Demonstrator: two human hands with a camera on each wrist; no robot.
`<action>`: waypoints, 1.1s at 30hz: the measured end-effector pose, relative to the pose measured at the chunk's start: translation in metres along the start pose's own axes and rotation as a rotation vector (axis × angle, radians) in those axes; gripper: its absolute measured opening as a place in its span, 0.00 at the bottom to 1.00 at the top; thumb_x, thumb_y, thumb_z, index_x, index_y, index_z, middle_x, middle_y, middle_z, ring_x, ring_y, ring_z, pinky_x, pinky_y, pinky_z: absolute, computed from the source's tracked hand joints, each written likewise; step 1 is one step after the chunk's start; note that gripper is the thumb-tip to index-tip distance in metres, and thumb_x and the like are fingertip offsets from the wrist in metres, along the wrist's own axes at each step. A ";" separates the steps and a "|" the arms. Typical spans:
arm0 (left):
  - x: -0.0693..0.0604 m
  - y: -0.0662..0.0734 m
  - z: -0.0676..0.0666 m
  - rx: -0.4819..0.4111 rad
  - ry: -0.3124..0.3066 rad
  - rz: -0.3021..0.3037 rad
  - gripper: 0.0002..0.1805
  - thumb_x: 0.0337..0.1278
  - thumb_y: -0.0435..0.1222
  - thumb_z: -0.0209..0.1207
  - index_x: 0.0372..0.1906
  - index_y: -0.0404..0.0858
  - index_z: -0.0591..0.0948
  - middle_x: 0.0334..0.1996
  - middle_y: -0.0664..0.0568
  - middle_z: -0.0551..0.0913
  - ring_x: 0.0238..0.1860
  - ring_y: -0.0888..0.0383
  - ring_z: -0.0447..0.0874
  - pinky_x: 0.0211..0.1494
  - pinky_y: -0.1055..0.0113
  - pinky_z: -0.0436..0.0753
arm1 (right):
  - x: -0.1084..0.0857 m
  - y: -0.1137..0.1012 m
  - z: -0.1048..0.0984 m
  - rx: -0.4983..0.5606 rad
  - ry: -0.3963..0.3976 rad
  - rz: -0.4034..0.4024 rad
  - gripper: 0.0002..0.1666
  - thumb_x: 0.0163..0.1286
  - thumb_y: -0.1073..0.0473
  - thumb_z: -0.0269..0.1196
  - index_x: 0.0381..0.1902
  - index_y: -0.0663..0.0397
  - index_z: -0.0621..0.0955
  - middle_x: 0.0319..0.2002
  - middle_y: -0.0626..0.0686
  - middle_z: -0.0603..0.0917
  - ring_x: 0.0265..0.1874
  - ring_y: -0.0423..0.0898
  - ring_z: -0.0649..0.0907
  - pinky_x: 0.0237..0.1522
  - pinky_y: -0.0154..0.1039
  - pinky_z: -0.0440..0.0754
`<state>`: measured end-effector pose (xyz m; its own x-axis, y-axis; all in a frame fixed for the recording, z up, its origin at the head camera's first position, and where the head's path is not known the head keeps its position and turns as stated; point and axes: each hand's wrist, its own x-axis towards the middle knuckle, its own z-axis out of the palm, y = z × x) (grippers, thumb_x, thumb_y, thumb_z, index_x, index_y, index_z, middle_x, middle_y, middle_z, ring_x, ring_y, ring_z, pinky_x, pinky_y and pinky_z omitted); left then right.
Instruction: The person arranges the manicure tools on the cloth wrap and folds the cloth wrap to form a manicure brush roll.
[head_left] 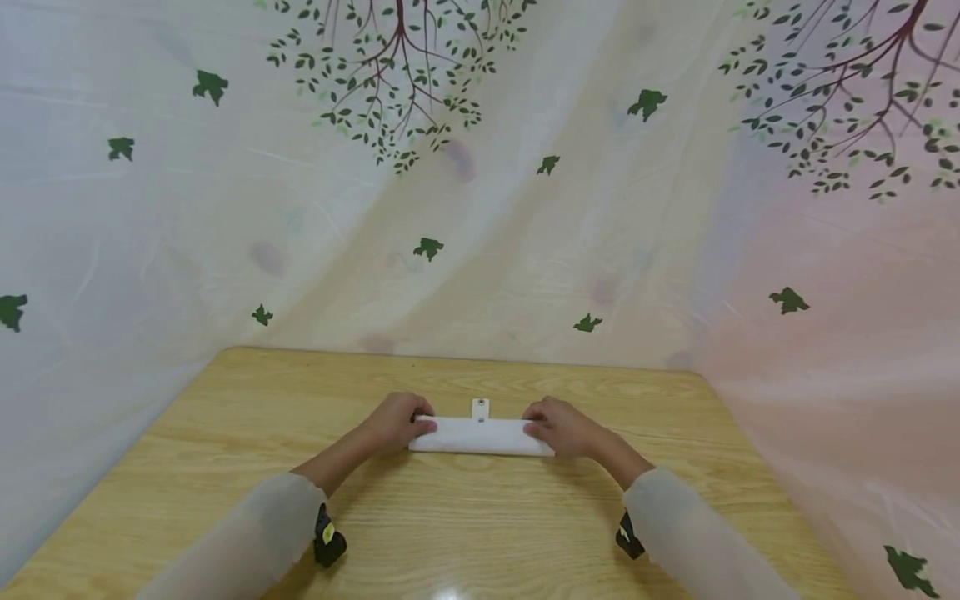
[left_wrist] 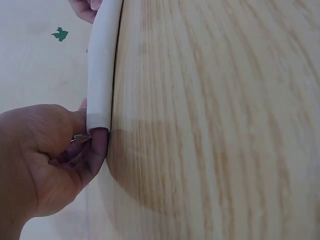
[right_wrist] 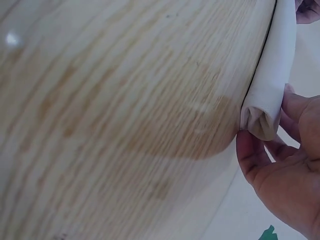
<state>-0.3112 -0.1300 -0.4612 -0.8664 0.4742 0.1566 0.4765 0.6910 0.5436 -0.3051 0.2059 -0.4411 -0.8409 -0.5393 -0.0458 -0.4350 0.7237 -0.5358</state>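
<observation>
A white roll of soft, folded material (head_left: 482,437) lies crosswise on the wooden table, its exact kind unclear. From its far edge sticks out a short white tab (head_left: 481,408) with a metal snap. My left hand (head_left: 397,423) grips the left end, thumb on the near face and fingers behind. At the right end my right hand (head_left: 564,427) holds it the same way. The left wrist view shows a fingertip (left_wrist: 100,141) at the roll's end. In the right wrist view, folded layers show inside the open end of the roll (right_wrist: 260,122).
The light wooden table (head_left: 465,525) has rounded far corners. Behind and beside it hangs a pale curtain (head_left: 510,275) printed with branches and green leaves. Black wrist devices (head_left: 327,540) sit at both sleeves.
</observation>
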 end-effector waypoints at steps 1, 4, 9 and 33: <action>0.001 0.000 0.000 -0.001 0.000 0.001 0.07 0.65 0.35 0.68 0.39 0.34 0.88 0.34 0.52 0.88 0.35 0.60 0.80 0.42 0.61 0.81 | 0.000 0.001 0.000 0.012 0.003 0.009 0.12 0.79 0.58 0.59 0.51 0.57 0.84 0.44 0.49 0.85 0.44 0.44 0.81 0.50 0.49 0.80; 0.003 0.002 0.000 0.010 -0.001 -0.008 0.06 0.64 0.36 0.69 0.38 0.35 0.88 0.33 0.53 0.85 0.36 0.59 0.79 0.43 0.60 0.80 | 0.000 0.005 0.001 0.036 0.014 0.037 0.10 0.79 0.57 0.59 0.50 0.54 0.84 0.43 0.47 0.84 0.43 0.43 0.81 0.49 0.47 0.80; 0.007 0.001 -0.001 0.035 -0.013 -0.012 0.07 0.63 0.37 0.70 0.37 0.37 0.88 0.33 0.53 0.82 0.38 0.58 0.78 0.45 0.60 0.81 | 0.000 0.008 0.000 0.068 0.014 0.061 0.10 0.79 0.55 0.59 0.50 0.52 0.84 0.42 0.45 0.84 0.41 0.42 0.79 0.48 0.45 0.79; 0.013 -0.001 -0.007 -0.035 -0.085 -0.024 0.05 0.66 0.33 0.66 0.43 0.37 0.86 0.38 0.53 0.86 0.41 0.57 0.83 0.50 0.56 0.83 | 0.005 0.016 -0.011 0.137 -0.016 -0.027 0.12 0.78 0.55 0.62 0.49 0.57 0.84 0.42 0.47 0.86 0.43 0.43 0.81 0.50 0.44 0.79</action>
<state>-0.3246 -0.1283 -0.4543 -0.8612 0.5029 0.0736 0.4485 0.6839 0.5754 -0.3197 0.2197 -0.4410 -0.8237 -0.5654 -0.0433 -0.4079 0.6439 -0.6473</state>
